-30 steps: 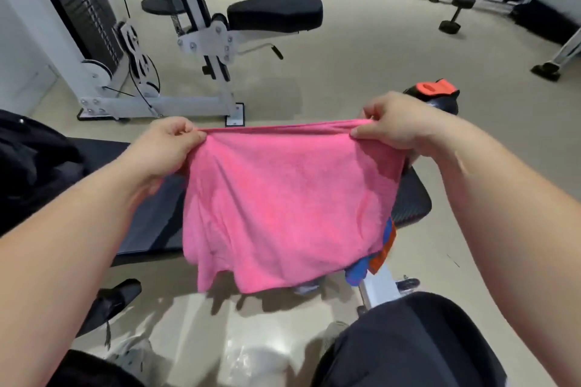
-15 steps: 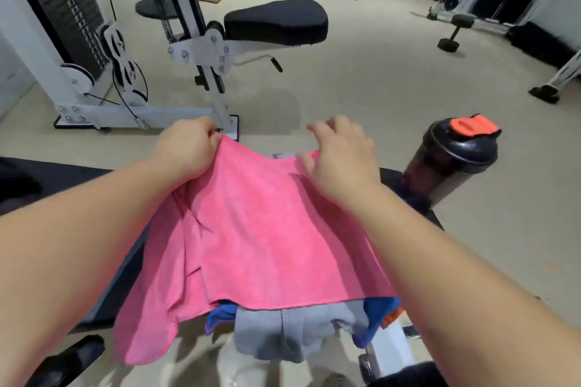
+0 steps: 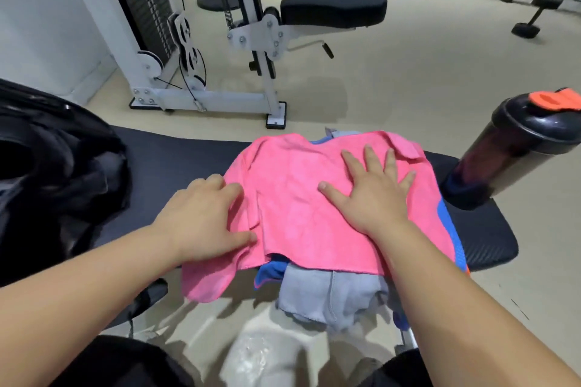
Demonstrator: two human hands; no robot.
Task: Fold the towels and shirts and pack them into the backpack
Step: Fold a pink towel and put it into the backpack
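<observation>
1. Your right hand lies flat on the pink towel, with the fingers spread wide.
2. Your left hand rests on the towel's left edge, fingers loose, not gripping.
3. The towel tops a pile on the black bench; one corner hangs off the near side.
4. A grey cloth and a blue cloth peek out under it.
5. The black backpack sits to your left, apart from the towel.
6. A dark bottle stands just right of the pile.
</observation>
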